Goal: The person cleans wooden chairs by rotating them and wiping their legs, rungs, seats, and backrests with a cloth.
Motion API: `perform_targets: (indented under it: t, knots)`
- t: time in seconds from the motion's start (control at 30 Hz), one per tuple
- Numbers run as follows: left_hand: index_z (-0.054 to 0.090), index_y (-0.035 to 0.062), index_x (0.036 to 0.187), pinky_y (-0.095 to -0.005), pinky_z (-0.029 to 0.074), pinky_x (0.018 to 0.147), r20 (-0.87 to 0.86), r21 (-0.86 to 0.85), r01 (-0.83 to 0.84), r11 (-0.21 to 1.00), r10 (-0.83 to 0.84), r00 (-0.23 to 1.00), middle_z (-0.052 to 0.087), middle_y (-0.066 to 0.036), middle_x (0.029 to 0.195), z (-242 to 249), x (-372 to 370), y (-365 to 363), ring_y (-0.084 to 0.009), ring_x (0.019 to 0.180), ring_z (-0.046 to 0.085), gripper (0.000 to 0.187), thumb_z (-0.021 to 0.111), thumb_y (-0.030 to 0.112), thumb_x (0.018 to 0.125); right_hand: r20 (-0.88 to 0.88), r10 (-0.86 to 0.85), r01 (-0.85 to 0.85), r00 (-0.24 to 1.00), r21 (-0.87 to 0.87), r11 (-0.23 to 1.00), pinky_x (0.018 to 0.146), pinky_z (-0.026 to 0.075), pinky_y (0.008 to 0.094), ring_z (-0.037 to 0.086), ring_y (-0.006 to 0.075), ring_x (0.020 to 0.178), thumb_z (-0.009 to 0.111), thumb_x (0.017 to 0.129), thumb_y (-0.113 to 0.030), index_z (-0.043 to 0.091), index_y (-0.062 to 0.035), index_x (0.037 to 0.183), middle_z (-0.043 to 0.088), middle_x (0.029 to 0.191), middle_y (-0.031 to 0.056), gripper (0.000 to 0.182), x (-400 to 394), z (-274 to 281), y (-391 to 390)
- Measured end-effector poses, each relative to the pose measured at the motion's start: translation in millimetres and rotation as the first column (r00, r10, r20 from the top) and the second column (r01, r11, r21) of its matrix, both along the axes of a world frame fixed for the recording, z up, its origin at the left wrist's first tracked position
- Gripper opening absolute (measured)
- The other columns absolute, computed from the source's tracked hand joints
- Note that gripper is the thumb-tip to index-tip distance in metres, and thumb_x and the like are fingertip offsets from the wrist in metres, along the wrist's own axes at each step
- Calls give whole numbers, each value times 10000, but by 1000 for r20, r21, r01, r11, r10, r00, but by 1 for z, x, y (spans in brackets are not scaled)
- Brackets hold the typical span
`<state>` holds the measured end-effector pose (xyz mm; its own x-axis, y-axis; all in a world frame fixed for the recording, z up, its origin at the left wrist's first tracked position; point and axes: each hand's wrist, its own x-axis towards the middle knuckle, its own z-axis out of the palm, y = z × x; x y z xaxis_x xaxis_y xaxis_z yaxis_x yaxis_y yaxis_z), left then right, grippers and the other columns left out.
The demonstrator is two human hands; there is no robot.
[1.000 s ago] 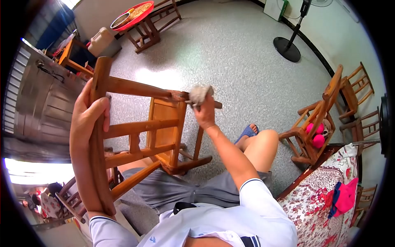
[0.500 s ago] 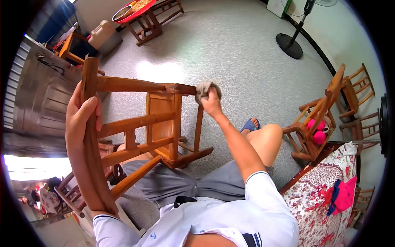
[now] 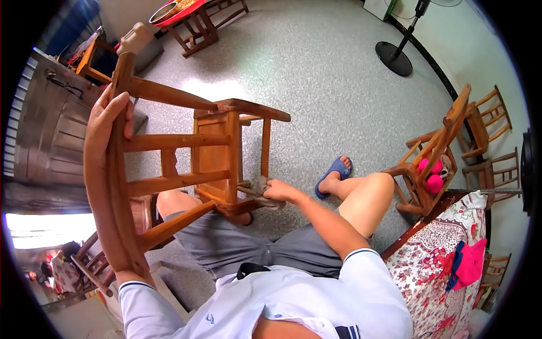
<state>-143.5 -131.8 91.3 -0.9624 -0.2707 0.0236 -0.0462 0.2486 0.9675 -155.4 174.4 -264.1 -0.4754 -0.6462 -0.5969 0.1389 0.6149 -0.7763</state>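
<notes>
A brown wooden chair [image 3: 213,150] is tipped over in front of my lap, its backrest toward me and its legs pointing away to the right. My left hand [image 3: 105,121] is wrapped round the top rail of the backrest, near its far end. In my right hand [image 3: 281,191] is a crumpled grey cloth [image 3: 273,203], pressed on the chair's near leg, by the seat end. The hand hides part of the cloth. Both of my knees flank the chair.
At right, another wooden chair [image 3: 420,169] holds pink items, beside a table with a flowered cloth [image 3: 420,271]. A standing fan [image 3: 393,58] is farther off. A red tray [image 3: 179,12] rests on a wooden stand at the back; a plastic jug [image 3: 134,39] stands at its left.
My right hand has moved the cloth from the chair's far leg down to the near one. The chair has turned slightly and shifted left in my left hand.
</notes>
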Motion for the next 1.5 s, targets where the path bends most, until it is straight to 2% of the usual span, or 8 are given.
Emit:
perform_targets:
  t: [0.1, 0.23, 0.4, 0.6, 0.9, 1.03, 1.27, 1.5]
  knots:
    - [515, 41, 1148, -188, 407, 410, 3, 2, -2, 1000, 2, 1000, 537, -15, 703, 1, 2, 6, -75, 443, 505, 299, 603, 242, 945, 253, -261, 336, 932, -325, 884, 789, 538, 361, 667, 225, 887, 607, 773, -84, 629, -15, 1147, 692, 998, 101, 381, -15, 20, -13]
    - [511, 37, 1174, -182, 397, 421, -21, 4, 34, 999, -34, 999, 540, -15, 707, 3, 5, 16, -73, 457, 504, 325, 606, 245, 943, 427, -515, 639, 743, -683, 355, 844, 509, 310, 622, 157, 936, 577, 823, -73, 612, -21, 1152, 655, 1045, 66, 334, -46, 105, -50]
    - [522, 45, 1153, -182, 397, 429, 2, -14, 35, 999, -35, 999, 537, -14, 705, 5, 6, 22, -72, 461, 503, 307, 605, 256, 946, -540, -644, 184, 541, -672, 718, 1009, 418, 411, 520, 391, 1143, 574, 843, -63, 523, 0, 1231, 496, 1228, 210, 396, -76, 66, -106]
    - [553, 60, 1065, -192, 415, 435, 34, -14, -23, 1000, 24, 999, 553, -11, 702, 0, -7, -5, -73, 466, 525, 262, 623, 283, 947, -212, -735, 501, 644, -609, 615, 910, 447, 470, 551, 434, 1006, 558, 838, -96, 513, 7, 1121, 500, 1131, 256, 305, 10, 38, -90]
    - [565, 89, 956, -198, 450, 406, 52, 36, -110, 993, 108, 993, 565, -12, 670, -15, -41, -54, -79, 451, 537, 210, 643, 283, 939, -622, -374, -15, 688, -527, 850, 943, 449, 448, 506, 416, 1092, 658, 734, -43, 597, -24, 1123, 492, 1168, 198, 394, 90, 20, -42]
    - [542, 89, 944, -197, 461, 413, 56, 47, -137, 989, 134, 989, 572, -15, 684, -16, -44, -61, -80, 454, 540, 221, 642, 287, 943, -439, -686, 548, 580, -413, 727, 913, 445, 470, 528, 430, 1013, 596, 735, -27, 565, -30, 1127, 527, 1061, 213, 392, 67, -64, -25]
    - [533, 92, 926, -209, 474, 413, 75, 84, -104, 991, 98, 992, 585, -20, 690, -17, -40, -74, -85, 462, 556, 236, 653, 295, 939, -502, -728, 714, 468, -271, 645, 985, 398, 485, 488, 454, 1106, 589, 745, -48, 482, 30, 1229, 506, 1153, 266, 502, 73, -105, -24]
    - [556, 119, 919, -209, 458, 393, 85, 52, -198, 979, 193, 977, 603, -6, 677, -25, -56, -84, -79, 451, 567, 261, 675, 351, 920, -55, -696, 610, 716, -435, 662, 960, 422, 465, 517, 431, 1091, 644, 757, -132, 473, 16, 1226, 527, 1152, 259, 521, 121, 18, -77]
